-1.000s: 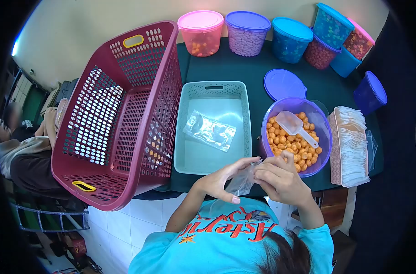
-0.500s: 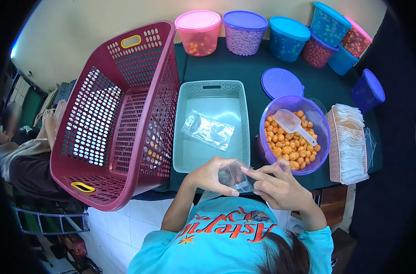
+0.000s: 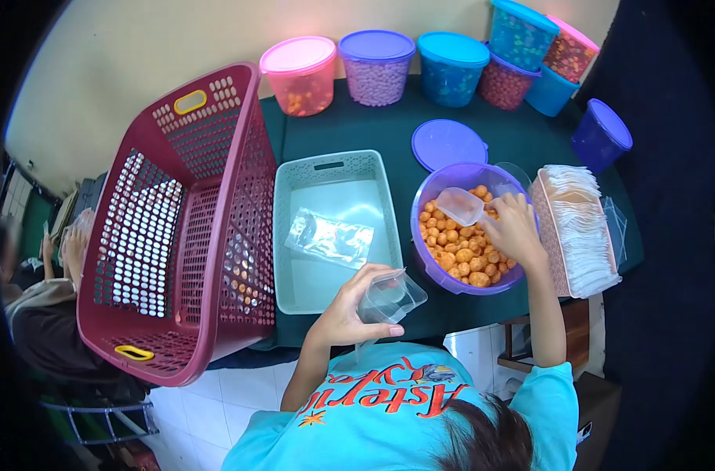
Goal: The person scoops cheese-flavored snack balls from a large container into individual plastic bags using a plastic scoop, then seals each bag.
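One clear bag (image 3: 392, 295) sits in the left hand (image 3: 343, 304), its mouth spread wide, pinched along the near side between thumb and fingers, so most of the bag stands out to the right of the grip. I see it held just in front of the turquoise shirt (image 3: 389, 392), between the pale green tray (image 3: 334, 292) and the purple tub (image 3: 426, 263), well apart from the other hand. That right hand (image 3: 508, 226) is over the far right part of the tub, fingers curled at the handle of the scoop (image 3: 459, 206); the hand hides the handle, so I cannot tell how tightly it closes. The scoop's bowl lies just left of those fingertips, resting on the orange balls (image 3: 455, 255) that fill much of the tub. Beyond the tub lies a round purple lid (image 3: 449, 145); beside it, on the right, a pink basket (image 3: 558, 263) holds a row of white packets (image 3: 581, 231). In the tray a flat clear packet (image 3: 328, 237) lies aslant. Left of the tray stands a big maroon hamper (image 3: 228, 235), and along the wall several lidded tubs (image 3: 377, 78) line the back of the table (image 3: 318, 133).
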The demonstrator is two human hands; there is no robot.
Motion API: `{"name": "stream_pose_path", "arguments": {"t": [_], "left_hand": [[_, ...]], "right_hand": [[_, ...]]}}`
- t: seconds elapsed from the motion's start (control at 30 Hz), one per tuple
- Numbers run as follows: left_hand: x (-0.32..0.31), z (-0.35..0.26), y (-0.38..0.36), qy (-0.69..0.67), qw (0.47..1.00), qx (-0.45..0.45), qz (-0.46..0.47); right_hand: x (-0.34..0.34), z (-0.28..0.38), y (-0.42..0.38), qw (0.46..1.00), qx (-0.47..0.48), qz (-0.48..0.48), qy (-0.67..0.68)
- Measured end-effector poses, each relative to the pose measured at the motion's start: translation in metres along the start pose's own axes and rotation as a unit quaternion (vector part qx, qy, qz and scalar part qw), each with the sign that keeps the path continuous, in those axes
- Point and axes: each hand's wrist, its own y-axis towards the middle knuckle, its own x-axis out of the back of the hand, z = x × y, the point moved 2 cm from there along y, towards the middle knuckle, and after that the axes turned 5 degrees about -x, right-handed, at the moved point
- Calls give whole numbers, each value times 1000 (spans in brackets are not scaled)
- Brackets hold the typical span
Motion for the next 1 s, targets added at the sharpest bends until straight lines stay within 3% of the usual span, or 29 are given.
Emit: {"name": "stream_pose_path", "arguments": {"t": [0.17,0.3,0.37,0.43,0.5,0.67,0.87,1.0], "left_hand": [[-1,-13,11,-46,997,-61,-5],[4,-16,14,59,996,-68,-16],[10,-14,12,86,994,-59,-28],[13,-11,11,113,991,-52,-42],[13,-7,12,105,992,-40,-59],[0,-4,25,100,991,-54,-66],[3,-1,27,122,990,-42,-48],[5,1,33,108,992,-24,-65]], "right_hand": [[-7,-5,10,998,6,46,-30],[18,-3,6,996,45,-30,-72],[45,2,2,993,34,-35,-105],[65,-2,-1,977,20,-98,-189],[75,-5,2,972,-5,-76,-222],[57,-3,10,939,82,-95,-319],[-7,-5,27,944,164,-81,-274],[0,-5,35,963,141,-30,-227]]}}
